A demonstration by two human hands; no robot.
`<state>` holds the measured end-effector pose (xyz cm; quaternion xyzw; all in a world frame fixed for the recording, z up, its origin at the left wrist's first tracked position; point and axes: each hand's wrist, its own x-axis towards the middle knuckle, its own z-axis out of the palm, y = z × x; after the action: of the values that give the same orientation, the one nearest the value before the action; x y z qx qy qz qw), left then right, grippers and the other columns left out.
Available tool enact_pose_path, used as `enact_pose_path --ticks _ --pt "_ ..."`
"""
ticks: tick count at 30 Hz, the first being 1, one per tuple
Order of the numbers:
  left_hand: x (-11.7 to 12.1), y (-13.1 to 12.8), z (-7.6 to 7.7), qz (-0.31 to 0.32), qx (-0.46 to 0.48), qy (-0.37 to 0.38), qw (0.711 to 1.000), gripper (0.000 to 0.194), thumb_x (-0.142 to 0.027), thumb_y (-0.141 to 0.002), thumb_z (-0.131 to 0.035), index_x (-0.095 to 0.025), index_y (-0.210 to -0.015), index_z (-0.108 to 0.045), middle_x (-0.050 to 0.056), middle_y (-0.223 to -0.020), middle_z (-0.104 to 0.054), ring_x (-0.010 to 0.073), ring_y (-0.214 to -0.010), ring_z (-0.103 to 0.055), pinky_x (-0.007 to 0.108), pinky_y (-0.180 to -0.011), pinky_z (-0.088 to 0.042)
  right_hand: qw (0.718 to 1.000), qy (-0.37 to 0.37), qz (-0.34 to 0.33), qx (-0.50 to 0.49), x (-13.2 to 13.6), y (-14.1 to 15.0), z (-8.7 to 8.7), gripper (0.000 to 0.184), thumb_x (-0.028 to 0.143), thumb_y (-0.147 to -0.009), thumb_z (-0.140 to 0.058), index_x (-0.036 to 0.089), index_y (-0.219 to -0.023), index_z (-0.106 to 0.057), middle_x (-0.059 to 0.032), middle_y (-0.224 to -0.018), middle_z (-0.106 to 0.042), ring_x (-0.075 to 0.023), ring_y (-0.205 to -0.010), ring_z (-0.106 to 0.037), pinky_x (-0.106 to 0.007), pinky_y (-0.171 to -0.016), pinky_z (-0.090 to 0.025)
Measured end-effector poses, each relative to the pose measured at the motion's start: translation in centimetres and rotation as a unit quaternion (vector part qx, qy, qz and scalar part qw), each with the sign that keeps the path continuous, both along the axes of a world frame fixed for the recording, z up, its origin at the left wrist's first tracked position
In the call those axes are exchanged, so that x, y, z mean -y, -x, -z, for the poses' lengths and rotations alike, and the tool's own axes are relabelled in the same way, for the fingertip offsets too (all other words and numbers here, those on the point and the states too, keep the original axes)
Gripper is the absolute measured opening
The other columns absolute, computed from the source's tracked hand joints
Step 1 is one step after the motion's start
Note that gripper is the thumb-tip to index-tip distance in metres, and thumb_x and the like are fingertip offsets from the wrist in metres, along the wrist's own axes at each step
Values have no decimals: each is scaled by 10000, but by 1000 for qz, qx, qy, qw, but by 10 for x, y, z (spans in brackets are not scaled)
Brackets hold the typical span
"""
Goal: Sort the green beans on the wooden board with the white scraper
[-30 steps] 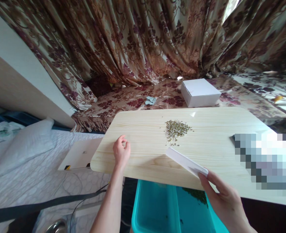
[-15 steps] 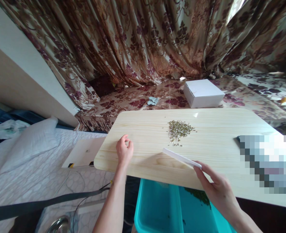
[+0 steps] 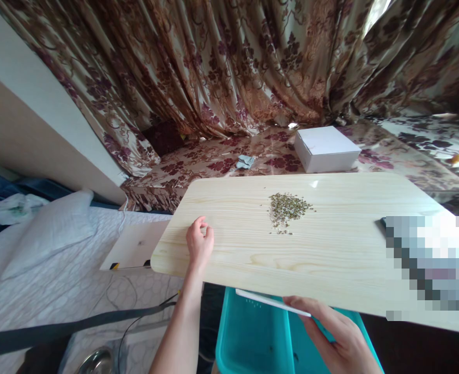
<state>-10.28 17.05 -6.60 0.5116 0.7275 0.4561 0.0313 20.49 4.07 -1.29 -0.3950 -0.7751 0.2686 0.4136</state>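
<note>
My right hand (image 3: 333, 327) pinches a thin white flat piece (image 3: 270, 302), seen nearly edge-on, by its right end. It is tilted over the teal bin (image 3: 248, 337), just in front of the table's near edge. A few pale specks show below the piece, above or in the bin's left compartment. My left hand (image 3: 200, 241) rests on the left part of the table, fingers loosely curled with a gap to the thumb and nothing visible in them. A loose pile of small green and whitish grains (image 3: 287, 209) lies on the table, beyond both hands.
The pale wooden table (image 3: 229, 208) has rounded corners. A blurred-out device (image 3: 428, 265) lies at its right. Behind stand a white box (image 3: 326, 150) and a folded cloth (image 3: 245, 162) on a flowered cover. A bed with a pillow (image 3: 50, 228) is at left.
My right hand has moved the white piece from above the tabletop toward me and down over the bin. The left hand and the grain pile look unchanged.
</note>
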Motion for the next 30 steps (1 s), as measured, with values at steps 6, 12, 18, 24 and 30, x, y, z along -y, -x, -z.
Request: enact_pose_path --ticks 6,12,18,24,30 --pt "0 1 1 3 -5 0 1000 339 -230 -744 -492 -194 -1065 -595 43 -882 -646 203 -886 -597 328 -800 -475 983 -61 175 -5 -29 -32 -5 178 211 -850 -584 270 -995 -670 6 -937 -776 -157 -768 -743 -165 -688 -583" --pt "0 3 4 6 -9 1 1000 330 -255 -752 -485 -197 -1055 -600 49 -893 -648 207 -888 -600 312 -744 -480 939 -63 338 -22 -75 -66 7 181 367 -817 -596 235 -867 -710 -19 -805 -778 -191 -664 -731 -211 -515 -576" --pt "1 5 5 11 -18 7 1000 322 -299 -755 -480 -199 -1034 -606 53 -892 -651 222 -884 -600 332 -746 -480 937 -42 345 -18 -95 -72 3 258 413 -836 -553 218 -889 -714 -52 -864 -781 -216 -682 -733 -262 -556 -587" --pt "0 6 7 18 -21 13 1000 322 -314 -759 -469 -204 -1027 -611 54 -901 -652 221 -885 -606 318 -722 -484 935 -56 349 13 -105 -74 3 277 409 -853 -529 214 -876 -724 -54 -846 -783 -232 -703 -739 -296 -638 -596" --pt "-2 8 9 12 -22 14 1000 315 -336 -752 -474 -208 -998 -622 57 -910 -656 239 -924 -598 378 -870 -456 941 -60 333 25 -99 -76 2 273 401 -850 -521 217 -866 -722 -51 -840 -783 -227 -705 -739 -296 -638 -597"
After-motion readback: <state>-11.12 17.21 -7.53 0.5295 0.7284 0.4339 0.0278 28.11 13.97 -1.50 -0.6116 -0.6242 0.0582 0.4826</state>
